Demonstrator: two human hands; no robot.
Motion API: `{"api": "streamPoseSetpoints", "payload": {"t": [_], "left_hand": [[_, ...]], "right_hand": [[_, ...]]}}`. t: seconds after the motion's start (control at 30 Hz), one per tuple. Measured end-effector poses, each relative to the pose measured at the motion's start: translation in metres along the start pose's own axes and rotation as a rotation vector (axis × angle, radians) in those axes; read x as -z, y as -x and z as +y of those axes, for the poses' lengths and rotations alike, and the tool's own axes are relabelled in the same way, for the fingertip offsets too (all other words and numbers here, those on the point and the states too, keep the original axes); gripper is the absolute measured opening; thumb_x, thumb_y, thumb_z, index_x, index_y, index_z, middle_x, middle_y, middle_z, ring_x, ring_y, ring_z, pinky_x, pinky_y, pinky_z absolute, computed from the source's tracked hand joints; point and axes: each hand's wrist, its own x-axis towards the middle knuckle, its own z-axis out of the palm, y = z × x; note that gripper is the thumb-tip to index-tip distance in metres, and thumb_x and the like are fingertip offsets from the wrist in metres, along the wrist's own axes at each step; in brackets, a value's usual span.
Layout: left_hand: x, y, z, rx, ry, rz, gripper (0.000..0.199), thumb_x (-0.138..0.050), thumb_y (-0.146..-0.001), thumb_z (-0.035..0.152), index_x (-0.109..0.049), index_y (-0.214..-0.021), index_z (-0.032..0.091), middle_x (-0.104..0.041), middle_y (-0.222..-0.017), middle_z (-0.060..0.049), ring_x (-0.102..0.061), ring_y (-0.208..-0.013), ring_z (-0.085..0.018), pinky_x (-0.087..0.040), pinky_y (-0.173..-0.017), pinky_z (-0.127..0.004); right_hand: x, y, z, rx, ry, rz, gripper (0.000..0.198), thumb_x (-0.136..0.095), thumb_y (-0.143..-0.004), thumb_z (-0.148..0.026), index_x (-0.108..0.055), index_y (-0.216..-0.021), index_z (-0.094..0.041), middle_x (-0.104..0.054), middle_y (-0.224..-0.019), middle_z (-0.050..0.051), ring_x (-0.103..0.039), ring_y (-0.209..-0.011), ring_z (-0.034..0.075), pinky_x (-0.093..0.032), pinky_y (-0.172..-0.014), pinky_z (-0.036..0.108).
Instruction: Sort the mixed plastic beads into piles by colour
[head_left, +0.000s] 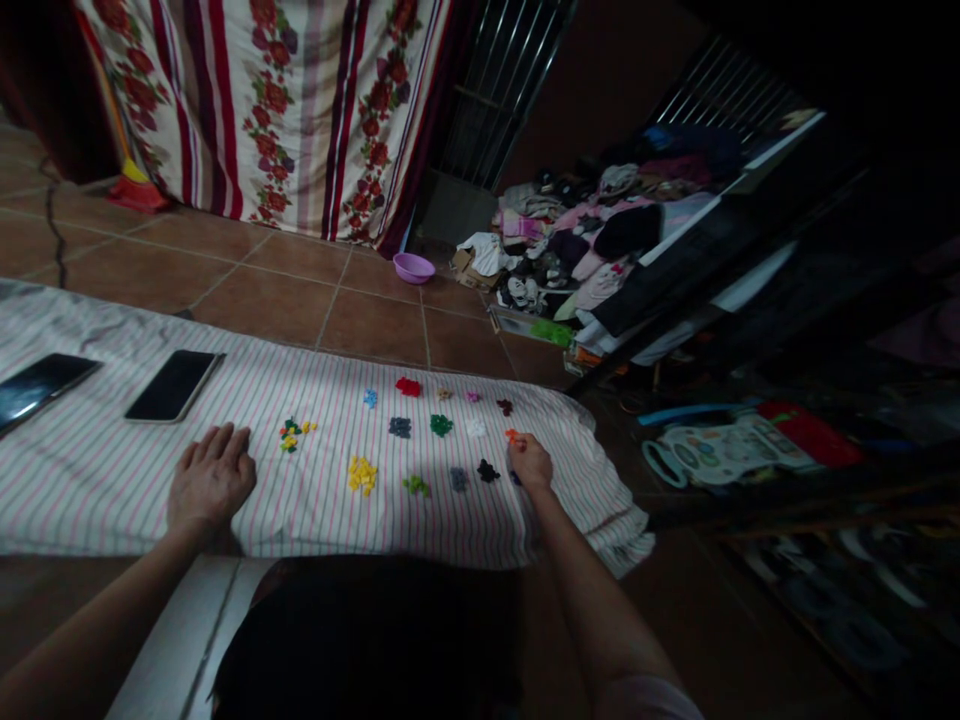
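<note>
**Right hand (531, 463) at orange pieces (511, 436), small coloured piles across striped cloth (315, 520)**

Far left: dark-screened phone (46, 388), second phone (174, 386) beside it. Left hand (212, 478) lies palm down on the cloth, fingers loosely spread, holding nothing. Just right of it, mixed-colour pile (293, 434); a sideways slide of that hand could scatter it. Next: yellow pile (363, 475), dark-grey pile (400, 427), red pile (409, 387), light-green pile (415, 485), dark-green pile (441, 425), white pile (476, 427), black pile (488, 470). Piles sit near each other; a dragged wrist or tugged cloth could mix colours. Far right: right hand's fingers curl together over the orange pieces, on the cloth; can't tell if one is pinched. Dark pieces (514, 478) below are partly hidden by the hand, easily nudged. Dim light could make dark shades get confused.
</note>
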Motion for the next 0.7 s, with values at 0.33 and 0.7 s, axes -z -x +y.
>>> {"api": "streamPoseSetpoints", "payload": {"t": [0.33, 0.7], "left_hand": [[-0.001, 0.000, -0.001, 0.005, -0.044, -0.017, 0.049, -0.033, -0.086, 0.027, -0.056, -0.126, 0.011, -0.054, -0.136, -0.017, -0.044, -0.132, -0.030, -0.033, -0.110, -0.049], [0.002, 0.000, 0.002, -0.008, -0.042, -0.035, 0.049, -0.031, -0.087, 0.026, -0.056, -0.126, 0.008, -0.053, -0.136, -0.020, -0.044, -0.130, -0.032, -0.032, -0.110, -0.050]], "right_hand": [[-0.009, -0.013, -0.003, 0.075, 0.168, -0.050, 0.023, -0.045, -0.092, -0.023, -0.065, -0.101, -0.018, -0.070, -0.096, 0.010, -0.064, -0.086, 0.019, -0.041, -0.070, 0.027], [-0.013, -0.009, 0.016, 0.180, 0.125, 0.003, 0.031, -0.045, -0.089, -0.021, -0.072, -0.104, -0.020, -0.066, -0.096, 0.009, -0.062, -0.084, 0.017, -0.043, -0.077, 0.026]]}}
